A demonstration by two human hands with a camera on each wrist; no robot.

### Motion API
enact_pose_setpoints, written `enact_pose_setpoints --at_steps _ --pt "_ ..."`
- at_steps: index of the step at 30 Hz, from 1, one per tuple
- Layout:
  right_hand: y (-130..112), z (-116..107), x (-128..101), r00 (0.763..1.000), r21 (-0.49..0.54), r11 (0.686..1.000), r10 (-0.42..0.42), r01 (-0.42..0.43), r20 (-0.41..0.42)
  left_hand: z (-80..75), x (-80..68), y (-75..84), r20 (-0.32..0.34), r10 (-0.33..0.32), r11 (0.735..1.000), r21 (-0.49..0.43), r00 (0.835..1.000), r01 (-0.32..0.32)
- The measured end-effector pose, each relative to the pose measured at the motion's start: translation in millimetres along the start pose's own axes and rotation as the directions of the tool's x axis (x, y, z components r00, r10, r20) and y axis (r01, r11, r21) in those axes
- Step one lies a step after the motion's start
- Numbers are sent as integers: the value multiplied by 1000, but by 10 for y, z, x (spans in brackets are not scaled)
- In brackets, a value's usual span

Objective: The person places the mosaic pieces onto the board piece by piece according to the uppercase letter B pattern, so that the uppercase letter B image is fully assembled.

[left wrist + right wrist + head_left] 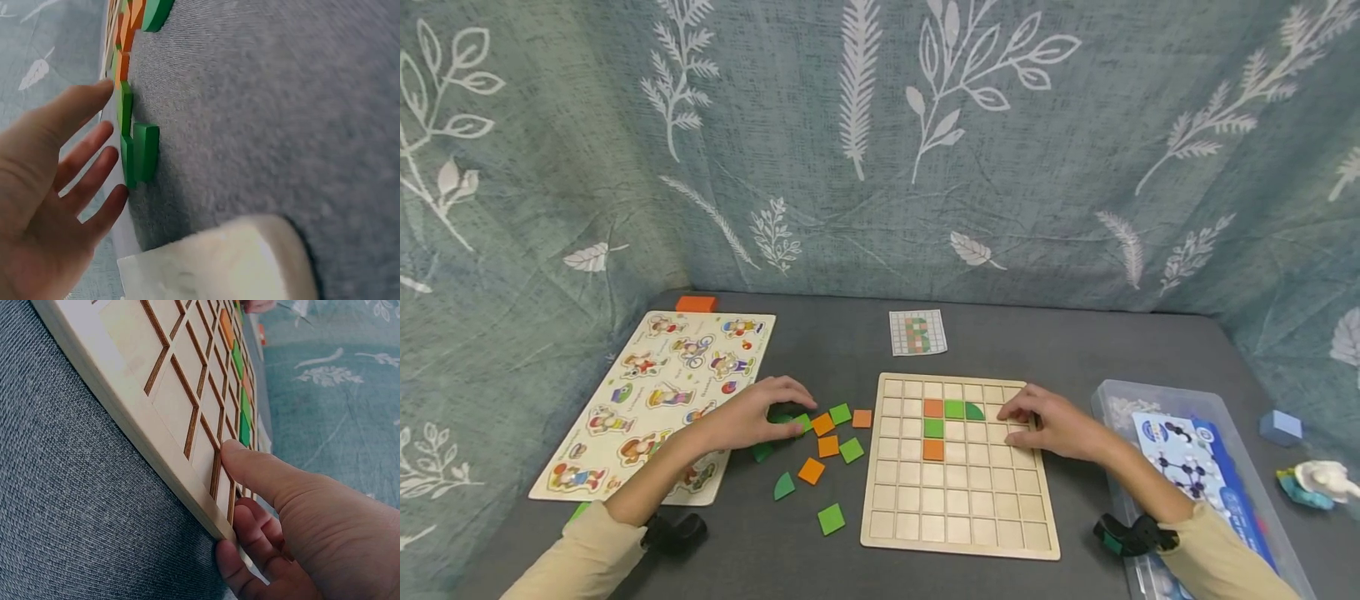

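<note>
You cannot make out any word or number for certain. To your left, the picture board (pixel 643 421) has tiny captions beside its figures, too small for you to read. To your right, the booklet (pixel 1187 475) on the clear plastic box (pixel 1108 417) bears a blue logo and pale lettering down its blue edge, both illegible to you.

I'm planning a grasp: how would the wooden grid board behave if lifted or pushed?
The wooden grid board, a thin flat panel, is probably stiff. Broad and low, it may slide rather than tip. Pieces in it look unfastened, so tilting might spill them.
</note>
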State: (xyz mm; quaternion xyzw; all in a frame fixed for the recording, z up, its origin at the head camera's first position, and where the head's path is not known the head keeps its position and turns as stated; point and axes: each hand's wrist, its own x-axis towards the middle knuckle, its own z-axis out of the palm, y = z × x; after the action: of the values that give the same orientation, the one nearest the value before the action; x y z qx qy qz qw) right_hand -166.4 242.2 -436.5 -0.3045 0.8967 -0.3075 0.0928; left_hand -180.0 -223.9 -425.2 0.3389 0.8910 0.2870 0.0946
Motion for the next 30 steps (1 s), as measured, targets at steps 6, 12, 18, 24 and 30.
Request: enact_pose_setpoints --at_steps 6,12,18,24,30 --pt "-3 1 15 1000 10 1000 -3 3 -1 4 -56 -1 30 -2 1000 28 1000 1" --pt "-8 -1 13 1000 13 1000 -2 2 0 33 -73 6 7 -10 999 43 1000 9" --pt "3 12 1 1000 1 1000 2 -2 1 67 -65 2 0 12 997 82 1000 -12" --pt "4 9 -1 1000 4 1000 4 -4 -1 79 -56 -9 -11 11 995 102 1000 -10" --pt "-13 0 1 1000 1 1000 4 -4 4 58 -50 -15 -48 45 994 99 998 -41"
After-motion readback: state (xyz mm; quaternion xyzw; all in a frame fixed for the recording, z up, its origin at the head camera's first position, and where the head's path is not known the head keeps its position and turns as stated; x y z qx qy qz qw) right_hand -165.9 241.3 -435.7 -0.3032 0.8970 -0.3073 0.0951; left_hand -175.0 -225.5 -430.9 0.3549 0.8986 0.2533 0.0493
